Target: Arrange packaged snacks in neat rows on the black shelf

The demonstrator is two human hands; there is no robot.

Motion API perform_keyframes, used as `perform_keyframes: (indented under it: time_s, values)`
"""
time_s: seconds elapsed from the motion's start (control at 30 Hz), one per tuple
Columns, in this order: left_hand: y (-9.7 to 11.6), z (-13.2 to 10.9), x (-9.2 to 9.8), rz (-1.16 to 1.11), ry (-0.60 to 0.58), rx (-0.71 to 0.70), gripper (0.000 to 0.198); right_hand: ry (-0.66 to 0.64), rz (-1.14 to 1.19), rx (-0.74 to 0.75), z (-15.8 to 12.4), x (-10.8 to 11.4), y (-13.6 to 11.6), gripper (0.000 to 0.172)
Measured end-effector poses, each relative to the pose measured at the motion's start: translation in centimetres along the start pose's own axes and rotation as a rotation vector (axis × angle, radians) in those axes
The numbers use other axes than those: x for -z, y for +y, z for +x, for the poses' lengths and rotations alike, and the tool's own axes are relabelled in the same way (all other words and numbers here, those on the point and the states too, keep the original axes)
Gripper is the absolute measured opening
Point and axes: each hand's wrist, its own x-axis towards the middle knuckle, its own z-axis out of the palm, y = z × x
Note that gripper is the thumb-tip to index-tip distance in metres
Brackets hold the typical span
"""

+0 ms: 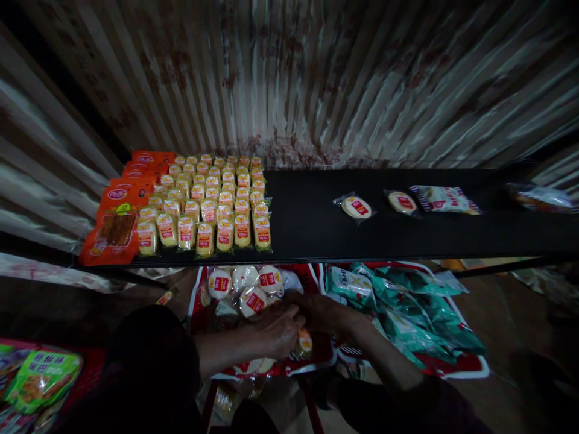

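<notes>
Blk shelf (298, 211), pleated curtain (289, 78) behind; L hand (281, 328), R hand (319, 310) over red bskt (323, 357), can't tell grips.

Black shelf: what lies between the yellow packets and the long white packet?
Two round packets with red labels lie between them, in the head view.

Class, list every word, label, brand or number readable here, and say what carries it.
"巴": green bag; its other characters are too blurred to confirm.
Orange packets: logo lettering too blurred.
Small yellow snacks: label lettering too small.
Round wrapped snacks: label lettering too small.
Teal packets: lettering too blurred.
White shelf packet: lettering too blurred.
</notes>
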Motion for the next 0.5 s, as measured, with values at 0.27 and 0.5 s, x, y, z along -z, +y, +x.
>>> perform_keyframes:
  time_s: [0.27, 0.5]
  values:
    - [-0.2, -0.4, 0.5, -0.164, 0.091, 0.054, 0.03, 0.046, -0.029, 0.046, 0.9, 0.8, -0.1, 0.036]
    - [-2.4, -0.2, 2.6, -0.382, 0.331, 0.153, 0.05, 0.252, 0.08, -0.044, 0.7, 3.3, 1.0, 0.021]
